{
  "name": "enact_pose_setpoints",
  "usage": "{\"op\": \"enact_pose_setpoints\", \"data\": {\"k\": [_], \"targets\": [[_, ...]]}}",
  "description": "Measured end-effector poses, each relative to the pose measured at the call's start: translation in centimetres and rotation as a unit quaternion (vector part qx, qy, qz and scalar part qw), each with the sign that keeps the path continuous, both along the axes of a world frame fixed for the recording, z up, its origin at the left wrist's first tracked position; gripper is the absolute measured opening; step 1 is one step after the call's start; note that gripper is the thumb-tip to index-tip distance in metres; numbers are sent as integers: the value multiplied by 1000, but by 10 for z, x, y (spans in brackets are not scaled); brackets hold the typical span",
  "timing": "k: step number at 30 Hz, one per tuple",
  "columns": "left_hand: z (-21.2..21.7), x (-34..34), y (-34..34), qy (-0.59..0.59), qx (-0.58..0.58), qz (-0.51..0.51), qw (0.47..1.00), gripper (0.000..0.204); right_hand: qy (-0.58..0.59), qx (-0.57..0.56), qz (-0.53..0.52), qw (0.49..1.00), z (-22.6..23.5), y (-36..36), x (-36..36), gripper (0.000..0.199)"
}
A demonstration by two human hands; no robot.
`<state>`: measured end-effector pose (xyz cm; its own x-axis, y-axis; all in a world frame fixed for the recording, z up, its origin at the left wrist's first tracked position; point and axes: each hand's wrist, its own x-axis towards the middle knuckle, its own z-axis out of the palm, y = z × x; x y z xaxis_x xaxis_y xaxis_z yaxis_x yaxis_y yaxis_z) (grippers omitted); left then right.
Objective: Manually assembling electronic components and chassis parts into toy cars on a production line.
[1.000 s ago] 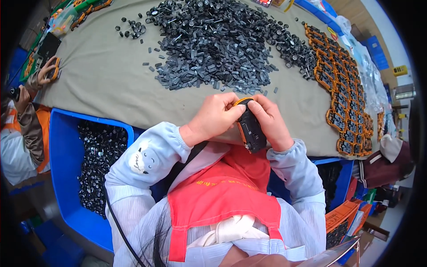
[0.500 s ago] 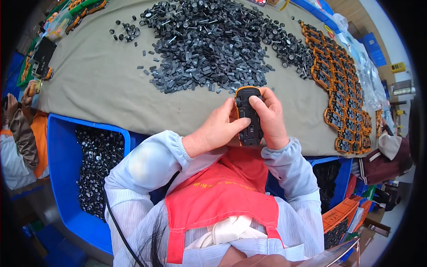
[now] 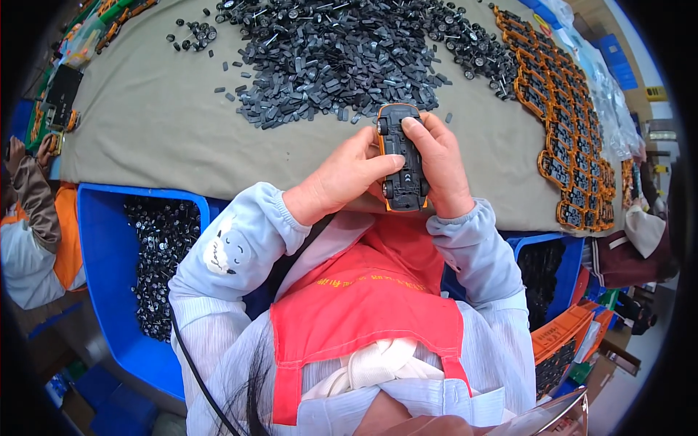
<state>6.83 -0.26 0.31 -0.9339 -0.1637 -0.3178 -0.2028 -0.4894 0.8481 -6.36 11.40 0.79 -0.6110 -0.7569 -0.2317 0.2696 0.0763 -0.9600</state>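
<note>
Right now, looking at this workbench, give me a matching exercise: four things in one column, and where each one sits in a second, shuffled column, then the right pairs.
Things:
1. toy car
2. heap of dark plastic parts
3. row of orange car bodies
4. blue bin of small wheels

Places:
A. below the table edge, by the person's left elbow
B. along the right side of the table
C. underside up, held between the left hand and the right hand
D. spread over the middle of the cloth

Pairs: 1-C, 2-D, 3-B, 4-A
</note>
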Motion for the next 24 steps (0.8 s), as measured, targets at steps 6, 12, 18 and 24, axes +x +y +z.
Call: {"op": "enact_pose_setpoints", "data": {"k": [6,12,18,24], "targets": [[-8,8,-3,81,47,114,989,45,16,22,-15,1000,23,22,14,31],[0,12,-3,102,32,127,986,46,72,19,47,996,13,35,37,29],[-13,13,1,118,68,117,984,48,231,38,-21,972,-4,34,45,27],[-7,13,3,89,144,102,980,45,227,28,-41,973,-12,37,45,27]]}}
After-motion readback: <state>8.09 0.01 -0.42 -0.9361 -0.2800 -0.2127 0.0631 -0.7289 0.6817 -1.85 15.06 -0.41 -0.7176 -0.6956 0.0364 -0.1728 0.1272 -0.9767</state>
